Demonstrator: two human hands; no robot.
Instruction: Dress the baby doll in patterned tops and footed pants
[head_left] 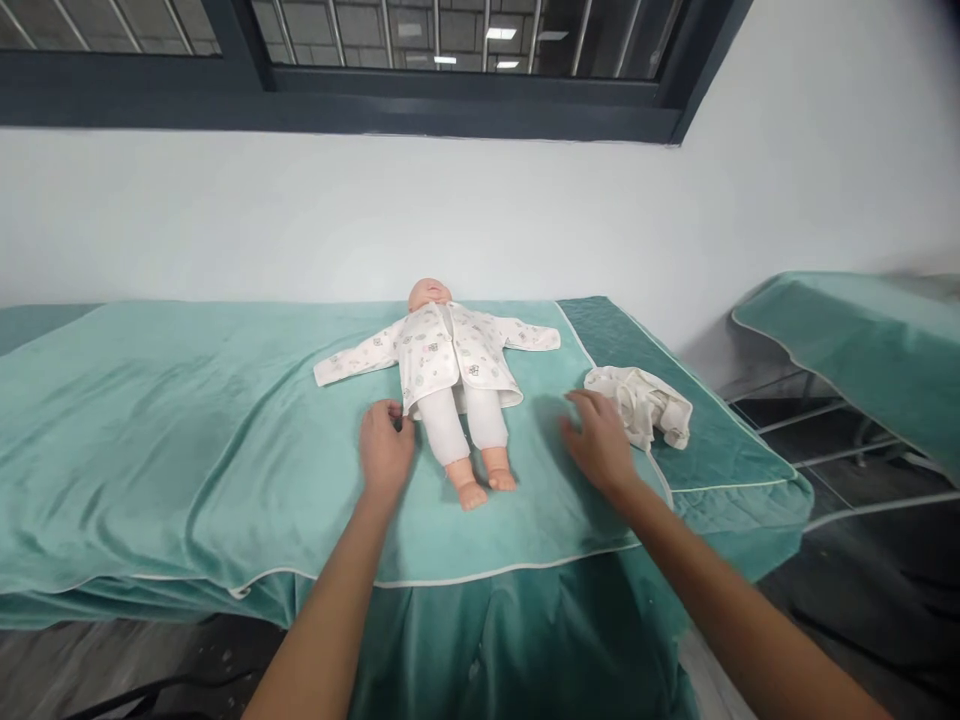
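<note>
A baby doll lies on its back, head toward the wall. It wears a white baby jacket with small prints, sleeves spread to both sides, and white pants. Its bare feet point toward me. At the jacket's lower left corner, my left hand has its fingers curled in, closed at the hem. My right hand, slightly blurred, hovers right of the doll's legs with fingers apart and nothing in them. Just beyond it is a crumpled cream garment.
Green velvety covers drape the bed, with a darker quilted strip at its right end. A white wall and a barred, dark-framed window stand behind. Another green-covered bed with metal rails is at the right.
</note>
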